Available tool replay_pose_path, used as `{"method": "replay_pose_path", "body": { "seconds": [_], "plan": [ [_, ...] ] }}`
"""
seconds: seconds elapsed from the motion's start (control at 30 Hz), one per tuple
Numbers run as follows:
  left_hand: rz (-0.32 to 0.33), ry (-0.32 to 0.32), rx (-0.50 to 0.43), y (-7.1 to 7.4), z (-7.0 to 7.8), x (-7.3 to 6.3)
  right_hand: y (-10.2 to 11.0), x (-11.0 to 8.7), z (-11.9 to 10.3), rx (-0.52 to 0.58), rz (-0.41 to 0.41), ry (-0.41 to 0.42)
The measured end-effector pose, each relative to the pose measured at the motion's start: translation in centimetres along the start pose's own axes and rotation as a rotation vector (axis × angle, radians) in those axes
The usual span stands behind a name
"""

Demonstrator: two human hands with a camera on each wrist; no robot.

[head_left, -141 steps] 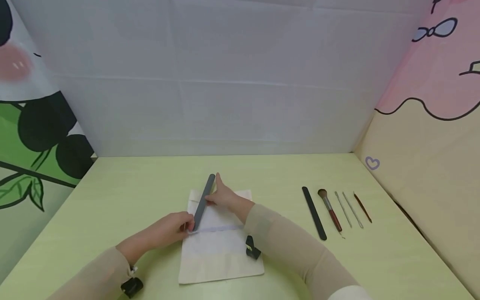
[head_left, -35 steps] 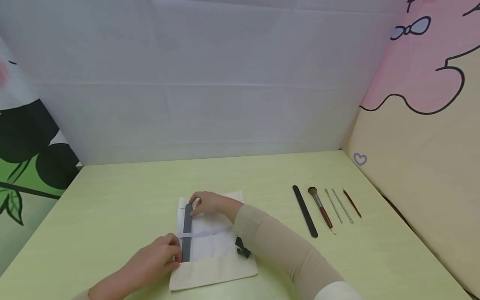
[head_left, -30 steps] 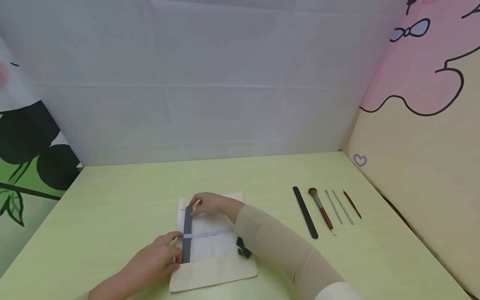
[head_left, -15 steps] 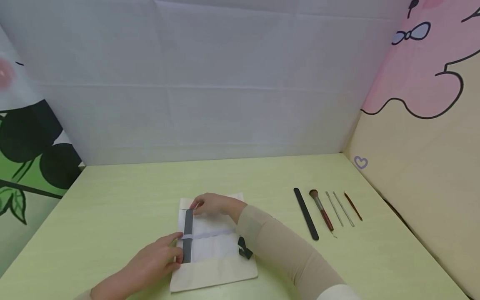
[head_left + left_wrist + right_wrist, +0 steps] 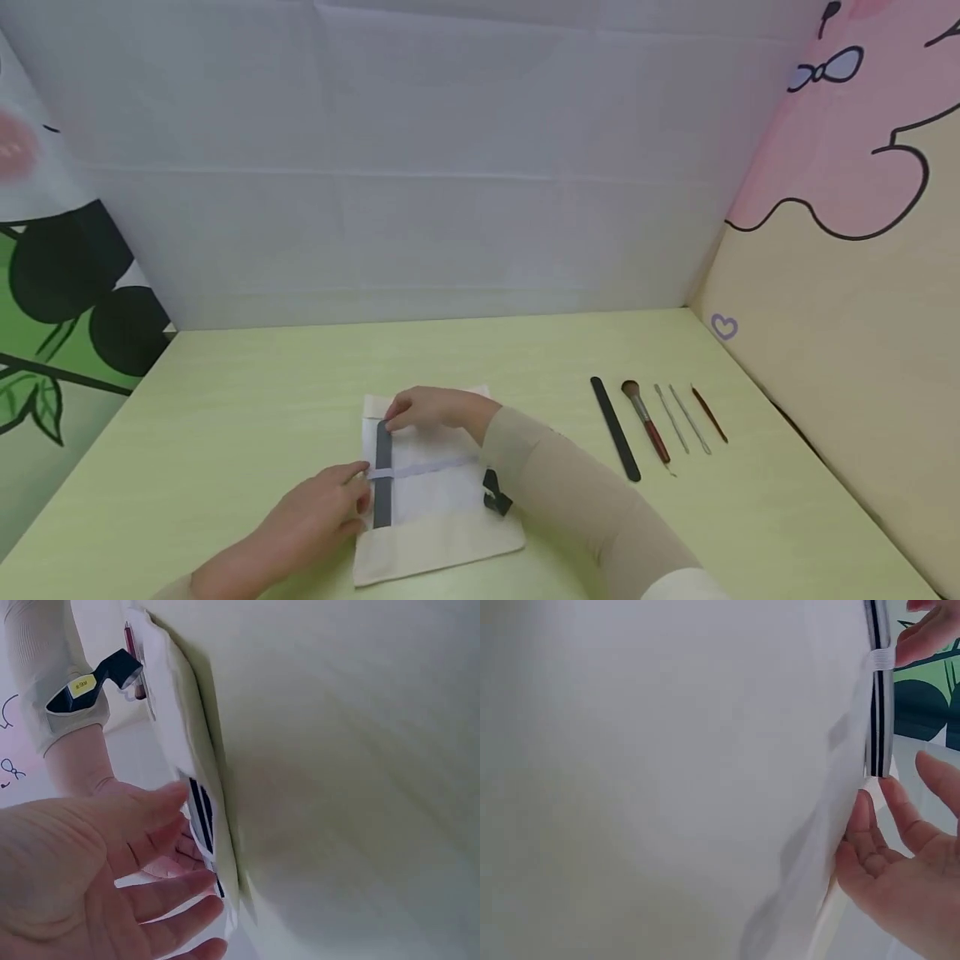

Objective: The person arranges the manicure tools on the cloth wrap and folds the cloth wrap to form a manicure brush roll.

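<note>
A cream cloth tool roll (image 5: 442, 546) lies flat on the table. Along its left side a grey nail file (image 5: 383, 454) runs lengthwise under a white elastic band (image 5: 438, 467), its near end in the bottom pocket. Dark and light layers show on the file's edge in the right wrist view. My right hand (image 5: 435, 408) has a fingertip against the file's far end, the thumb standing off it. My left hand (image 5: 311, 512) rests at the roll's left edge, index fingertip by the band, fingers loosely extended beside the file.
On the table's right lie a black nail file (image 5: 615, 429), a brush (image 5: 647, 423) with a red-brown handle, two thin metal tools (image 5: 688, 417) and a thin brown tool (image 5: 709, 414). A white backdrop (image 5: 480, 167) stands behind, printed panels at both sides.
The grey file, held slanted over the roll at first, has gone under the band and slid nearer into the pocket. My left index finger has moved up to the band; my right fingers have loosened.
</note>
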State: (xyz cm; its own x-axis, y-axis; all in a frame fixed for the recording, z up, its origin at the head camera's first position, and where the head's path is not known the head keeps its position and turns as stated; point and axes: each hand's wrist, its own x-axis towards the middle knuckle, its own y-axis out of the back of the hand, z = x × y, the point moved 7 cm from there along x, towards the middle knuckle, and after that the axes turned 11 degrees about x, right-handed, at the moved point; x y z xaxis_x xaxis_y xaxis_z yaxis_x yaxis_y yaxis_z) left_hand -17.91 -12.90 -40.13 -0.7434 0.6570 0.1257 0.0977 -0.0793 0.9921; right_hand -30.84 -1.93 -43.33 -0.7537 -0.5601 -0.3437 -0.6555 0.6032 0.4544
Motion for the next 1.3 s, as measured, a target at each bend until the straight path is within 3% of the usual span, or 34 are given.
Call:
{"method": "replay_pose_path", "body": {
  "seconds": [0.07,0.27,0.57,0.9,1.3],
  "plan": [
    [-0.006,0.028,-0.014,-0.1,0.0,0.2,0.4,-0.3,0.4,-0.009,-0.002,-0.002],
    [-0.174,0.066,-0.097,-1.4,0.0,0.4,2.8,-2.0,1.9,-0.001,0.008,0.015],
    [-0.301,0.090,-0.159,-2.2,-0.7,0.6,7.6,-6.3,5.5,0.222,0.049,-0.027],
    [-0.350,0.102,-0.144,-2.7,-1.6,0.9,12.4,-12.0,9.8,0.439,0.136,-0.017],
    [-0.372,0.084,-0.198,-2.5,-2.5,0.8,15.7,-17.4,13.2,0.446,0.248,-0.016]
  ]
}}
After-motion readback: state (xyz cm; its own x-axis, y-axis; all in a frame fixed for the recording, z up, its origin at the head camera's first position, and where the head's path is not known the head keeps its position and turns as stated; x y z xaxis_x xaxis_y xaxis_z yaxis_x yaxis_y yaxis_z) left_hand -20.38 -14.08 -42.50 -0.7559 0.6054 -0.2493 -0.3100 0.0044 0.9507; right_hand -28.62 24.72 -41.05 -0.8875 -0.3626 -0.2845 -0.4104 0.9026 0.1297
